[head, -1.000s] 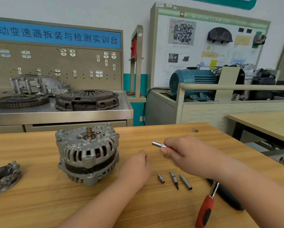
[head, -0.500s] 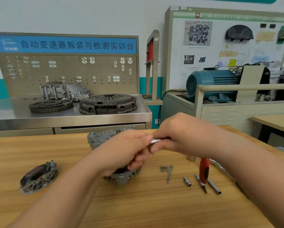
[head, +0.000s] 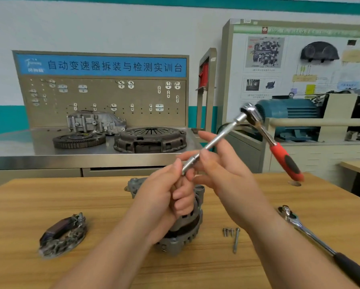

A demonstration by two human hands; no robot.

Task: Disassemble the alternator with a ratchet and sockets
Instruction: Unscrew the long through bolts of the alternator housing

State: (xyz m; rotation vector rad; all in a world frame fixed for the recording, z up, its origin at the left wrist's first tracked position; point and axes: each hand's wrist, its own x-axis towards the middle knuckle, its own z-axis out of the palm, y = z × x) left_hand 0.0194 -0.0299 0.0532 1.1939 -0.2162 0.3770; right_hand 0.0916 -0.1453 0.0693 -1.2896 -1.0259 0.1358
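Observation:
I hold a red-handled ratchet [head: 287, 161] in the air above the table, with a long chrome extension bar [head: 222, 134] plugged into its head. My left hand [head: 164, 197] grips the bar's lower end, where a socket-like tip sits. My right hand [head: 227, 180] pinches the bar just above that, thumb against it and index finger stretched out. The grey alternator [head: 183, 236] stands on the wooden table [head: 112, 268] right behind and below my hands, mostly hidden by them.
A removed rear part with wiring [head: 62, 234] lies at the left of the table. Loose bolts [head: 235, 238] lie right of the alternator. A second ratchet with a black handle [head: 312, 234] lies at the right. A steel bench with clutch parts [head: 149, 140] stands behind.
The red-handled ratchet has left the table and now sits on the top end of the extension bar. Both hands have risen with the bar and the view has tilted up.

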